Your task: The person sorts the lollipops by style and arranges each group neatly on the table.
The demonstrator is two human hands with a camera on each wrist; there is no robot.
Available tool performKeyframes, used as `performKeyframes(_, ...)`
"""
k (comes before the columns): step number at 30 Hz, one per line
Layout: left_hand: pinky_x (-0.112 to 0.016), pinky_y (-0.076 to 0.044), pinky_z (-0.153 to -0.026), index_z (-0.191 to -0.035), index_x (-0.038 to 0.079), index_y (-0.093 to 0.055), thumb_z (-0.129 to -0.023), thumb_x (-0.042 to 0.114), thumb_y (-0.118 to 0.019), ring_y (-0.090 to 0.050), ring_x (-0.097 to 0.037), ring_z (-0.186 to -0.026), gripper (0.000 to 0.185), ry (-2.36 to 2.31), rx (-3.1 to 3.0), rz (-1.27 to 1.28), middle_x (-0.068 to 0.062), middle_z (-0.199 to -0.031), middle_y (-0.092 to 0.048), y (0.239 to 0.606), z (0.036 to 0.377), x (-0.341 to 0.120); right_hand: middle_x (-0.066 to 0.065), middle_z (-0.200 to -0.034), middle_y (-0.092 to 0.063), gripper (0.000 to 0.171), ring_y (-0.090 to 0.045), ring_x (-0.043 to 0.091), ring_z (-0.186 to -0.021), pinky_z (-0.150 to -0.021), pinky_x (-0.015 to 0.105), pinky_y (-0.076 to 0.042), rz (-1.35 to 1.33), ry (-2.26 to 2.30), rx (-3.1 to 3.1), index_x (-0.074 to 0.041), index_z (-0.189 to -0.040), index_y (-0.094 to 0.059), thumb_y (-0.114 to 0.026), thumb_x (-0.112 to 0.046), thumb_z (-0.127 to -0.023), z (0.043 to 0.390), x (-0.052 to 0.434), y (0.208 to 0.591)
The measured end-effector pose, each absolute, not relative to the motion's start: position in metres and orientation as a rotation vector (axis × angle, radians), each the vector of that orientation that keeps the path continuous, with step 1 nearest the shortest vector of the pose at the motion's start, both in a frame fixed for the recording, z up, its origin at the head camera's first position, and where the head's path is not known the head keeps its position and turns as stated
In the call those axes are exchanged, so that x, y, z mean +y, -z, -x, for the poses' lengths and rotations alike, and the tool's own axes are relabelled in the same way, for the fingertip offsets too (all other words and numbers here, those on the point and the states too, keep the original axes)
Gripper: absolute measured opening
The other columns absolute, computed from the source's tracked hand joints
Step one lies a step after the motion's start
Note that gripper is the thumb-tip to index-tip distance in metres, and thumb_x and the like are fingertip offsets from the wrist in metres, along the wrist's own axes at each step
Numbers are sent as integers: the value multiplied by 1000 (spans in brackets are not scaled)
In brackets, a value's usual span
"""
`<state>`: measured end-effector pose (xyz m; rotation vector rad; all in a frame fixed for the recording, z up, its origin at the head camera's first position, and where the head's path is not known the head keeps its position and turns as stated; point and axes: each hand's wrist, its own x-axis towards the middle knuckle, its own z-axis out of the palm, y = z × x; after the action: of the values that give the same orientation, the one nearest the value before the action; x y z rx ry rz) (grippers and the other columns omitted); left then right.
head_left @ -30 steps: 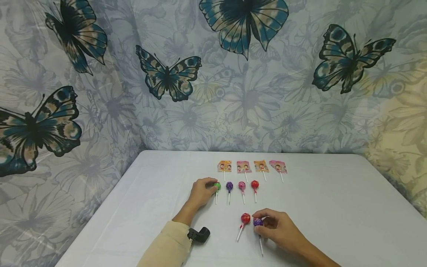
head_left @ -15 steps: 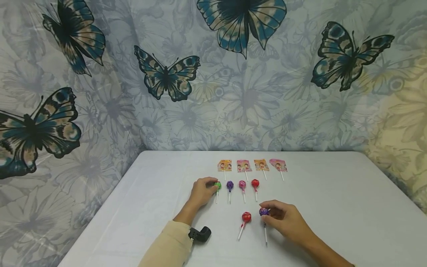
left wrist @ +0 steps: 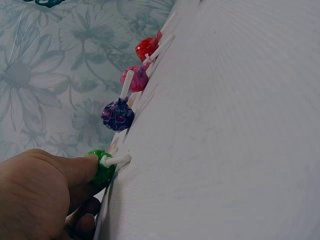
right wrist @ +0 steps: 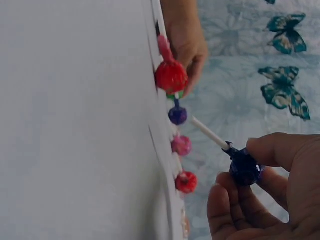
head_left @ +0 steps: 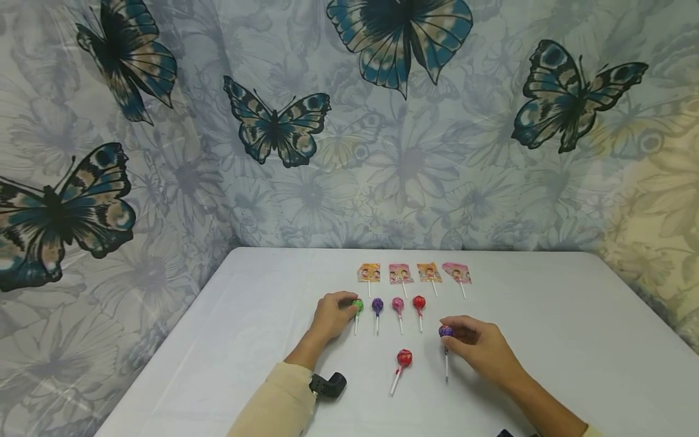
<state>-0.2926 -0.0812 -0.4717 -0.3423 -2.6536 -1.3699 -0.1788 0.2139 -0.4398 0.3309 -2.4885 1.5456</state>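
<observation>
My left hand [head_left: 332, 315] pinches the green lollipop [left wrist: 102, 167] by its wrapped head, at the left end of a row on the table. Beside it in that row lie a purple lollipop [head_left: 377, 305], a pink lollipop [head_left: 398, 305] and a red lollipop [head_left: 418, 303], sticks toward me. My right hand [head_left: 483, 346] holds a second purple lollipop [right wrist: 246, 167] between thumb and fingers, stick pointing down toward me, right of the row's near side. A larger red lollipop [head_left: 404, 358] lies alone nearer to me, its stick slanting to the lower left.
Behind the row lie several flat wrapped lollipops, with an orange packet [head_left: 369, 273] at the left and a pink packet [head_left: 457, 273] at the right. All are on a white table [head_left: 262, 291]. A butterfly-print cloth [head_left: 306, 200] hangs behind the table.
My right hand has lifted the purple lollipop from beside the near red one and carried it away from me and to the right. The left hand stays on the green lollipop.
</observation>
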Motion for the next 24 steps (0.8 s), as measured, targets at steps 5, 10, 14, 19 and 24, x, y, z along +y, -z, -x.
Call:
performKeyframes(5, -45, -40, -101, -108, 10, -73, -86, 11, -72, -55, -28, -117, 22, 1381, -2647, 358, -4, -111, -68, 473, 293, -82, 9, -101, -69, 31, -66, 16, -83, -70, 24, -55, -312, -1491, -2487, 2, -113, -67, -74, -4, -84, 189, 222, 441)
performKeyframes(10, -45, -39, -102, -108, 10, -73, -86, 12, -72, -55, -28, -118, 22, 1371, -2650, 361, -4, -112, -68, 475, 293, -82, 10, -101, -69, 31, -65, 15, -84, -70, 22, -54, -301, -1434, -2490, 3, -114, -66, -73, -4, -85, 202, 228, 443)
performKeyframes(14, -44, -39, -102, -108, 10, -73, -86, 11, -72, -55, -27, -118, 22, 1374, -2649, 360, -4, -111, -68, 474, 293, -82, 12, -102, -69, 31, -65, 17, -86, -70, 21, -53, -287, -1413, -2497, 4, -114, -66, -73, -6, -86, 212, 231, 444)
performKeyframes(19, -44, -39, -102, -109, 10, -73, -87, 12, -72, -55, -27, -118, 22, 1375, -2652, 358, -3, -111, -68, 474, 293, -82, 13, -102, -69, 31, -64, 20, -86, -69, 21, -53, -264, -1399, -2536, 4, -115, -65, -72, -7, -87, 222, 232, 443)
performKeyframes(24, -45, -39, -102, -109, 11, -73, -87, 12, -72, -55, -28, -119, 22, 1379, -2652, 348, -4, -112, -68, 472, 293, -81, 12, -104, -68, 33, -62, 23, -88, -69, 22, -53, -213, -1361, -2622, 2, -119, -64, -70, -10, -88, 232, 234, 441)
